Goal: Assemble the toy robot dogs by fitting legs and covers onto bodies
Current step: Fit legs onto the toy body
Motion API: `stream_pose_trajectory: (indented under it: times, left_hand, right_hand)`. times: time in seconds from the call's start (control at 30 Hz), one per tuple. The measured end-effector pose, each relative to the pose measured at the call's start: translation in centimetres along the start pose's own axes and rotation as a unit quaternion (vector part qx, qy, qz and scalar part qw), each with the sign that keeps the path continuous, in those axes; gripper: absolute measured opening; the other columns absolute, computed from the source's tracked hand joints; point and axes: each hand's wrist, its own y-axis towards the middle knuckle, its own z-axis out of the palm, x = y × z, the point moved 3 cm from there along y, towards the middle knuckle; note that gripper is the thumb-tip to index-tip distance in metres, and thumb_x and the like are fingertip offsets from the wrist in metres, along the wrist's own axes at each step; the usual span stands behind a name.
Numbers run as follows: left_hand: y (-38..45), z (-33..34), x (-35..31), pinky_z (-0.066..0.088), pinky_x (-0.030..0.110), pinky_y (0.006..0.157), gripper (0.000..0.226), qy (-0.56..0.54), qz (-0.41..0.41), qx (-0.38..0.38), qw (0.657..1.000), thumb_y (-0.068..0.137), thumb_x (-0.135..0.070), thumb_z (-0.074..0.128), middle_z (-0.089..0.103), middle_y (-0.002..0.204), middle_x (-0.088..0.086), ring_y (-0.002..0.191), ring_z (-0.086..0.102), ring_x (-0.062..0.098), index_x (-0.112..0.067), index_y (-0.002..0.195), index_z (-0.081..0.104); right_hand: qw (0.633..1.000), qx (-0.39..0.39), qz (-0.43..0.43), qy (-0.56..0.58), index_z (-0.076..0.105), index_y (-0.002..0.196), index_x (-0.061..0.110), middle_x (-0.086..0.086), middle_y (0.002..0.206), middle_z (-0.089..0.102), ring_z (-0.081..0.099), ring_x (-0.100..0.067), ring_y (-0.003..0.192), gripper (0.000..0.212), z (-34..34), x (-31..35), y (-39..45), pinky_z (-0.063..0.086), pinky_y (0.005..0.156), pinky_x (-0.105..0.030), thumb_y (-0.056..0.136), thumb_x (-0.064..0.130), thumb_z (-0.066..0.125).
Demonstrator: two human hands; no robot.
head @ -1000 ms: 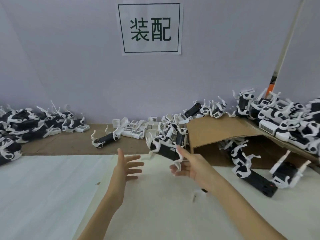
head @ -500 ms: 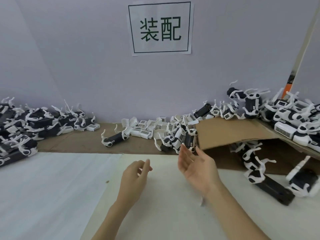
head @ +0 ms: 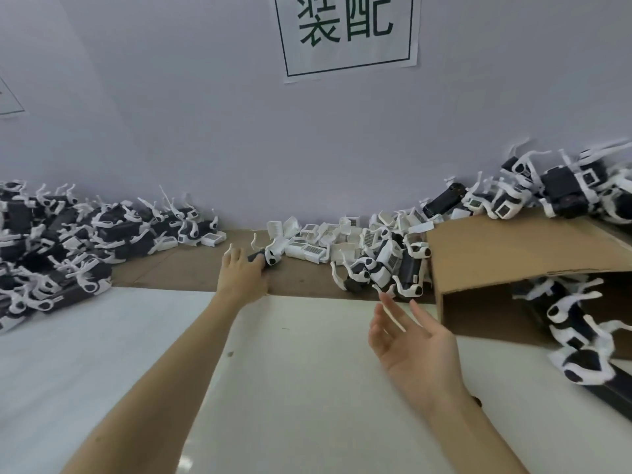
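My left hand reaches far forward onto the brown cardboard strip and curls over a black toy dog body with white legs, covering most of it. My right hand hovers over the white table surface, palm up, fingers spread and holding nothing. Just beyond its fingertips lies a small cluster of black-and-white dogs. A heap of loose white covers sits against the wall behind the held body.
A large pile of dogs fills the left side. A cardboard box lies open on the right, with more dogs on top and in front of it. A paper sign hangs on the wall.
The dog the right hand held a second ago is gone from it, and that hand stays open. My left hand has moved forward from mid-table to the lone dog body and closed over it.
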Motion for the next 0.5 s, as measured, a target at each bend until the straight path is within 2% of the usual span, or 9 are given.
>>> stream_pose_trajectory:
  times: [0.1,0.17,0.23,0.33,0.43,0.5]
  left_hand:
    - [2.7,1.4,1.0,0.008,0.049,0.128,0.035,0.048,0.027,0.049,0.997,0.107,-0.044,0.049,0.041,0.156,0.014,0.154,0.026,0.035,-0.027,0.136,0.057]
    - [3.6,2.1,1.3,0.007,0.052,0.129,0.035,0.051,0.03,0.05,0.997,0.109,-0.046,0.047,0.049,0.147,0.016,0.148,0.037,0.038,-0.03,0.139,0.057]
    - [3.8,2.1,1.4,0.013,0.05,0.128,0.031,0.044,0.041,0.03,0.998,0.109,-0.034,0.051,0.054,0.139,0.016,0.141,0.044,0.039,-0.029,0.139,0.059]
    - [2.6,1.2,0.4,0.026,0.043,0.115,0.037,0.01,0.084,0.015,0.996,0.099,-0.008,0.059,0.059,0.13,0.01,0.13,0.05,0.033,-0.027,0.13,0.065]
    - [-0.8,-0.3,-2.6,0.029,0.042,0.11,0.047,-0.041,0.158,-0.034,0.986,0.093,0.004,0.059,0.061,0.127,0.005,0.123,0.055,0.033,-0.026,0.128,0.069]
    - [-4.3,-1.5,-5.0,0.034,0.039,0.097,0.046,-0.097,0.214,-0.094,0.967,0.093,0.007,0.061,0.063,0.122,0.003,0.115,0.058,0.032,-0.026,0.123,0.072]
  right_hand:
    - [1.0,-0.001,0.003,-0.025,0.076,0.118,0.002,-0.015,0.097,0.07,0.069,-0.025,0.077,0.041,0.1,-0.3,0.3,0.061,0.067,-0.034,0.097,0.033,0.062]
    - [0.999,-0.002,0.004,-0.041,0.077,0.117,0.003,-0.014,0.096,0.07,0.069,-0.025,0.076,0.041,0.0,-0.4,0.5,0.06,0.066,-0.034,0.097,0.035,0.061]
    - [0.999,-0.004,0.004,-0.051,0.077,0.116,0.003,-0.014,0.095,0.07,0.068,-0.025,0.075,0.041,0.0,-0.4,0.7,0.06,0.066,-0.034,0.096,0.035,0.061]
    - [0.998,-0.007,0.005,-0.06,0.077,0.117,0.003,-0.014,0.094,0.07,0.067,-0.024,0.075,0.042,0.0,-0.5,0.8,0.059,0.067,-0.034,0.095,0.035,0.062]
    - [0.998,-0.009,0.006,-0.067,0.074,0.121,0.001,-0.015,0.097,0.071,0.069,-0.025,0.077,0.043,0.2,-0.5,0.6,0.06,0.068,-0.034,0.095,0.033,0.063]
    - [0.997,-0.026,-0.002,-0.079,0.07,0.126,0.0,-0.02,0.107,0.072,0.073,-0.029,0.087,0.04,0.3,-0.6,0.5,0.06,0.077,-0.035,0.099,0.028,0.063]
